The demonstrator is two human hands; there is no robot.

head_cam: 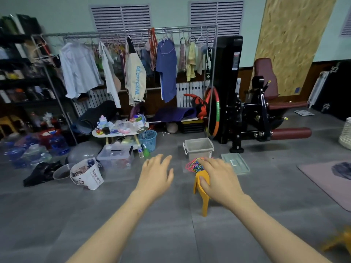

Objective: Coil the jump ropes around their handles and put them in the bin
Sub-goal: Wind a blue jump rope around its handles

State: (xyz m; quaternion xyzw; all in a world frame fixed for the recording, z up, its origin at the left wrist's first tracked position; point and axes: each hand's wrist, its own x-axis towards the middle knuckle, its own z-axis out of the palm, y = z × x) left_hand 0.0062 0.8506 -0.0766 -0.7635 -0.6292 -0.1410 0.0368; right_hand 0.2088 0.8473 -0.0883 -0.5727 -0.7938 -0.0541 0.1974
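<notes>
Tangle risk is high: multicoloured thin jump ropes point(194, 165) lie knotted just before the grey lidless plastic bin point(198, 148). Right hand point(218, 179) grips an orange plastic stool point(202, 188) beside them; left hand point(156, 175) hovers relaxed, holding nothing.

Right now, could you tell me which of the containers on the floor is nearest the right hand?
The open grey bin, directly beyond the right hand with its lid lying beside it; the blue mesh basket and clear lidded box sit farther left.
</notes>
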